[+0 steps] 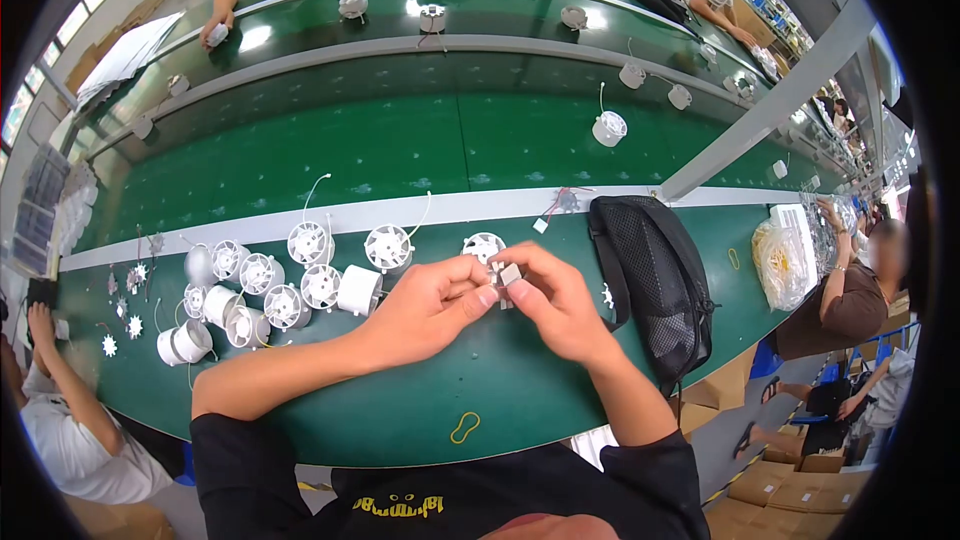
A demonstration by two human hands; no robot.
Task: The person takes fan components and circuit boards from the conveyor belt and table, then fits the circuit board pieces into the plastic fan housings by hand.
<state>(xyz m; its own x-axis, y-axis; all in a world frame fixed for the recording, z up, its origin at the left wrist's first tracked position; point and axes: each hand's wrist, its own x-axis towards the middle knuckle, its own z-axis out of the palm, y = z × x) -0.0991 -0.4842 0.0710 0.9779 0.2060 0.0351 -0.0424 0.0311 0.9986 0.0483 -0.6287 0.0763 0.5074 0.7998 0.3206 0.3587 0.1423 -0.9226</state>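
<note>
My left hand [428,308] and my right hand [562,312] meet over the green bench, fingers closed in a pinch. Between the fingertips is a small whitish part [509,275] with a squarish face and thin prongs; its exact kind cannot be made out. Just behind it sits a white round fan housing [484,244], partly hidden by the hands. To the left of my left hand stand several more white fan housings [321,286] with thin wires, some upright and some on their sides. One of them [360,290] nearly touches that hand.
A black mesh bag [655,285] lies right of my right hand. Small star-shaped parts [109,345] are scattered at the left. A yellow rubber band [465,428] lies near the front edge. Beyond the white rail, the green belt [400,120] carries housings. Other people work around the bench.
</note>
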